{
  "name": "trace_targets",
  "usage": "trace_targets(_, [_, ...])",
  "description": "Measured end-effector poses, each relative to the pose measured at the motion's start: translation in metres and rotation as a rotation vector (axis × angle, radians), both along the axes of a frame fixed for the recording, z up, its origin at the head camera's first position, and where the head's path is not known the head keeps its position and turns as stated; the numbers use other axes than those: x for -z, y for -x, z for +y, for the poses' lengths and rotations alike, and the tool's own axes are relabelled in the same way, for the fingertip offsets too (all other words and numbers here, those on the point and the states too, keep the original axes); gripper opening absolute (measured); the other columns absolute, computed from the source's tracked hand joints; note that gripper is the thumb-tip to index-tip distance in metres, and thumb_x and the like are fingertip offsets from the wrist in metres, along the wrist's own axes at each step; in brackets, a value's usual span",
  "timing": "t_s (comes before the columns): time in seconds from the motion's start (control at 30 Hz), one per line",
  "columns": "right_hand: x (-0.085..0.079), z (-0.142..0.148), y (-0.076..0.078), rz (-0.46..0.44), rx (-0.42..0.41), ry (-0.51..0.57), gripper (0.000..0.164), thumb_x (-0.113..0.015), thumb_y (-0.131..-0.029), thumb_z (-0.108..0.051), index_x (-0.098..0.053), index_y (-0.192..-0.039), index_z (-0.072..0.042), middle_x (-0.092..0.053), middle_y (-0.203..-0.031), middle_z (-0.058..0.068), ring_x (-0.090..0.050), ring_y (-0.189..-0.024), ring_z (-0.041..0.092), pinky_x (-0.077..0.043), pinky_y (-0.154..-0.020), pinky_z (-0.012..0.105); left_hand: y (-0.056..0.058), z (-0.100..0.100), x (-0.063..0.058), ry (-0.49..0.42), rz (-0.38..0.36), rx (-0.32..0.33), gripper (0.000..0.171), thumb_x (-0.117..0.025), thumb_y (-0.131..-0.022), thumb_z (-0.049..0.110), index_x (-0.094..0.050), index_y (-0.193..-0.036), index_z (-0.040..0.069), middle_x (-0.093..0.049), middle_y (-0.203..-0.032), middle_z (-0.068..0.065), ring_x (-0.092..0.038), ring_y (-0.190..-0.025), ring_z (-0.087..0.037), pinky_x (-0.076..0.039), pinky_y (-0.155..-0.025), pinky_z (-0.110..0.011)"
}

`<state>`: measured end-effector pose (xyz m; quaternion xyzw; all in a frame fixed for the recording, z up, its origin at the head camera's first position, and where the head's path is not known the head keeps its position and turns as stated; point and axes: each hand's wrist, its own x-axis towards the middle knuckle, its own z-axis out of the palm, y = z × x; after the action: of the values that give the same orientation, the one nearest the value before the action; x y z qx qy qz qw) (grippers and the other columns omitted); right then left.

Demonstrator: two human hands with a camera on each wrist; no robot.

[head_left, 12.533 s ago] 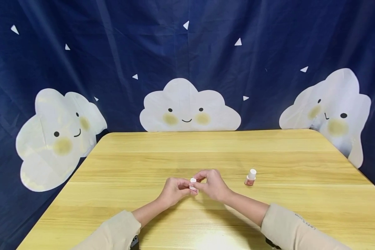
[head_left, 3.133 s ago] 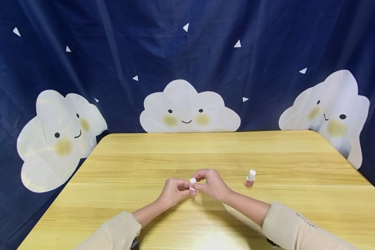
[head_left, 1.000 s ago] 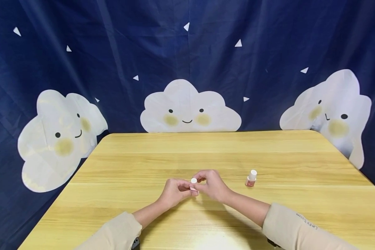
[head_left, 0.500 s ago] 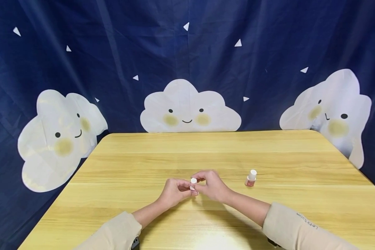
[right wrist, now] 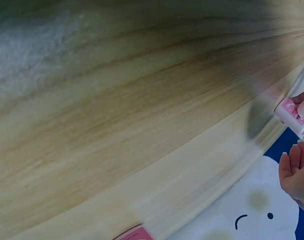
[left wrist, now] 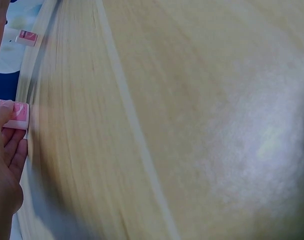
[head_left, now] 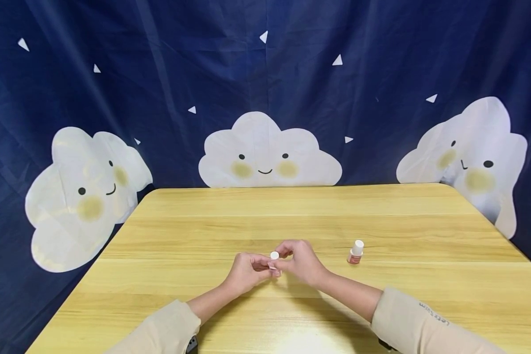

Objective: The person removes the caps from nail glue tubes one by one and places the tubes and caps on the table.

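Observation:
A small bottle (head_left: 277,273) with a pink label and a white cap (head_left: 275,255) stands upright between my hands at the middle of the table. My left hand (head_left: 242,271) grips its body, the thumb lying across the label in the left wrist view, where the bottle (left wrist: 19,116) shows its pink side. From the right, my right hand (head_left: 304,263) pinches the cap between thumb and fingers. The fingers hide much of the bottle's neck.
A second, similar bottle (head_left: 355,253) with a white cap and a reddish label stands to the right of my right hand. Wooden tabletop (head_left: 203,221) lies all around. Behind it hangs a dark blue curtain (head_left: 230,64) printed with clouds.
Compared with the oldest frame, my left thumb covers more of the label. Both hands otherwise keep their place at the bottle, and the second bottle stays put.

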<state>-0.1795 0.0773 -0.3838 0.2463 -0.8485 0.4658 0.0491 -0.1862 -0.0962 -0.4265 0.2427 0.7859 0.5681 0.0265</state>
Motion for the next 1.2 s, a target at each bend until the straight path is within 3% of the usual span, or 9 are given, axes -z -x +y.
trace_targets(0.23, [0.0,0.0006,0.0013,0.011,-0.015,0.004,0.006,-0.074,-0.077,-0.007,-0.07,-0.078,-0.003,-0.07,-0.074,0.005,-0.06,-0.07,0.006,-0.057,-0.071,0.035,-0.0006,0.0001,-0.001,-0.002,0.008,0.008,0.019,-0.075,-0.076,0.009,-0.072,-0.091,-0.003,-0.072,-0.085,-0.018,-0.071,-0.073,-0.014,-0.057,-0.066,-0.02])
trace_targets(0.7, [-0.003,0.0013,-0.0003,0.005,-0.053,-0.009,0.003,-0.069,-0.079,-0.003,-0.07,-0.082,-0.002,-0.072,-0.084,0.006,-0.063,-0.077,0.01,-0.056,-0.073,0.038,-0.0004,0.0007,-0.0007,0.01,0.01,0.001,0.016,-0.075,-0.076,0.008,-0.072,-0.087,-0.004,-0.072,-0.084,-0.018,-0.071,-0.074,-0.019,-0.057,-0.065,-0.019])
trace_targets(1.03, [-0.0057,0.002,-0.0004,0.023,-0.085,-0.018,0.006,-0.066,-0.081,0.0,-0.07,-0.086,-0.002,-0.071,-0.088,0.008,-0.063,-0.081,0.013,-0.056,-0.075,0.038,-0.0014,0.0008,-0.003,0.002,0.009,0.004,0.018,-0.076,-0.075,0.008,-0.072,-0.087,-0.005,-0.071,-0.085,-0.019,-0.071,-0.075,-0.025,-0.056,-0.065,-0.017])
trace_targets(1.2, [-0.0072,0.0028,0.0005,0.016,-0.082,-0.035,0.005,-0.066,-0.082,-0.001,-0.069,-0.085,-0.004,-0.071,-0.089,0.006,-0.062,-0.081,0.012,-0.054,-0.069,0.026,-0.0006,0.0008,-0.0025,0.004,0.013,-0.003,0.019,-0.076,-0.075,0.008,-0.072,-0.088,-0.004,-0.071,-0.086,-0.019,-0.071,-0.075,-0.024,-0.056,-0.065,-0.016])
